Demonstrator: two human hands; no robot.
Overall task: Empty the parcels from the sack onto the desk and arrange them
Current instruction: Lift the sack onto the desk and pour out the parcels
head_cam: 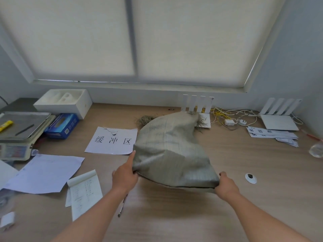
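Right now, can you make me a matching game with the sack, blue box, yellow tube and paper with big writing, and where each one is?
1 sack
2 blue box
3 yellow tube
4 paper with big writing

A on the scale
B gripped by left hand and right hand
C flat on the desk, left of the sack
D right of the scale

Pairs: 1-B, 2-D, 3-A, 4-C
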